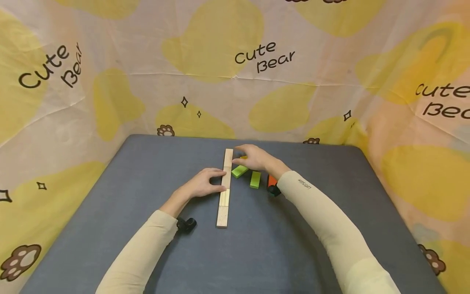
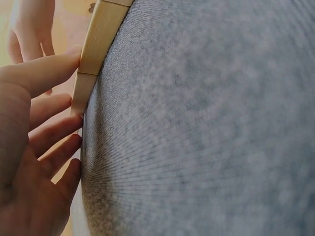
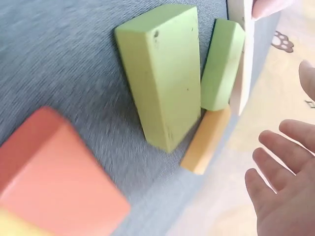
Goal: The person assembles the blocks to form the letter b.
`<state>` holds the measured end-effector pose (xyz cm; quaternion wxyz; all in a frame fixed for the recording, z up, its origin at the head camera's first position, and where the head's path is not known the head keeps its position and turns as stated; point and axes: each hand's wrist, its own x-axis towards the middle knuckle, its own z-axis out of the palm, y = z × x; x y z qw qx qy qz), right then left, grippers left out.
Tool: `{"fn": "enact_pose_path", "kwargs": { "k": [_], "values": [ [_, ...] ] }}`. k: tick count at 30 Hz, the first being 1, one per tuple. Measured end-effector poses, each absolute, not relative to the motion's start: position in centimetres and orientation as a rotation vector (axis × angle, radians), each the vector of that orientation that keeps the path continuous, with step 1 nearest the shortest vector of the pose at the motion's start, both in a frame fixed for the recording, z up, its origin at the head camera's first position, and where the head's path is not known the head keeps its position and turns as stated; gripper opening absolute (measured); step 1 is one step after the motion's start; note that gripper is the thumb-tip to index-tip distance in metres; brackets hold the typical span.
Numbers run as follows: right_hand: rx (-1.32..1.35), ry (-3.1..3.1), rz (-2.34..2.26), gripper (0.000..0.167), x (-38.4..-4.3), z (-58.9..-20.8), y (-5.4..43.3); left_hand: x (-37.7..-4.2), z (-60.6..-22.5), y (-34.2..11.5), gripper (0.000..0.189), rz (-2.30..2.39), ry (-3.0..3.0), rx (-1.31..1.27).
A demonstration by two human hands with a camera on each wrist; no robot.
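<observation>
A straight row of plain wooden blocks [image 1: 222, 215] lies end to end on the table, running away from the person. My left hand [image 1: 202, 183] rests along the row's left side, its thumb and fingertips touching the wood; the left wrist view shows the fingers [image 2: 54, 129] spread and fairly straight. Over by the far end, my right hand [image 1: 256, 158] is held with fingers spread. The right wrist view shows nothing in its palm [image 3: 290, 206]. Beneath and near it lie a green block [image 3: 172, 83], another green block [image 3: 220, 66] and a yellow-orange block [image 3: 205, 141].
A red-orange block [image 1: 271, 181] lies right of the green ones, partly hidden by the right wrist camera [image 1: 273, 190]. Something yellow [image 3: 17, 225] shows beside it. The grey-blue table [image 1: 264, 245] ends at a patterned cloth wall [image 1: 220, 106] at the back and sides.
</observation>
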<state>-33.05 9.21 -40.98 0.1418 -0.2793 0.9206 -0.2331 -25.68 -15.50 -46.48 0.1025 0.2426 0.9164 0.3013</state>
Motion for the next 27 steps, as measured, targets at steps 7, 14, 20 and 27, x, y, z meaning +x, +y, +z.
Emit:
{"fn": "enact_pose_path", "kwargs": {
  "k": [7, 14, 20, 27],
  "values": [
    [-0.755, 2.705, -0.643, 0.067, -31.2, -39.9, 10.5, -25.7, -46.5, -15.7, 0.068, 0.863, 2.705, 0.702],
    [-0.758, 2.757, -0.634, 0.06, -30.1, -40.2, 11.3, -25.7, -46.4, -15.8, 0.068, 0.868, 2.705, 0.673],
    [-0.816, 2.731, -0.685, 0.056, -29.6, -41.4, 10.8, -25.7, -46.5, -15.8, 0.068, 0.867, 2.71, 0.69],
    [-0.827, 2.717, -0.71, 0.055, -29.9, -43.0, 10.2, -25.7, -46.6, -15.7, 0.068, 0.886, 2.71, 0.715]
  ]
}}
